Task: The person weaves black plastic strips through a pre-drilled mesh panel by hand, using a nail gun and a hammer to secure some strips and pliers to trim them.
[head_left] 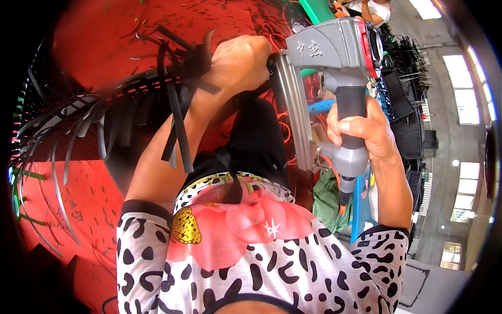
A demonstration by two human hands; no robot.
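Observation:
My right hand (pixel 368 128) is wrapped around the black grip of a grey pneumatic staple gun (pixel 327 49). The gun's long silver magazine (pixel 293 104) points toward my body, and its nose end is close beside my left fist. My left hand (pixel 240 63) is closed at the edge of a black woven piece (pixel 130 89) made of flat plastic strips; the fingers hide exactly what part they grip. Loose black strips (pixel 180 131) hang over my left wrist and forearm, and more fan out to the left.
Red covering (pixel 104 42), littered with dark scraps, spreads at the upper left and lower left. Red air hose (pixel 285 125) and a blue tube (pixel 321 107) pass behind the gun. A green sack (pixel 332 201) lies at lower right. Stacked black frames (pixel 405 104) stand along the right; another person (pixel 374 10) is at the top.

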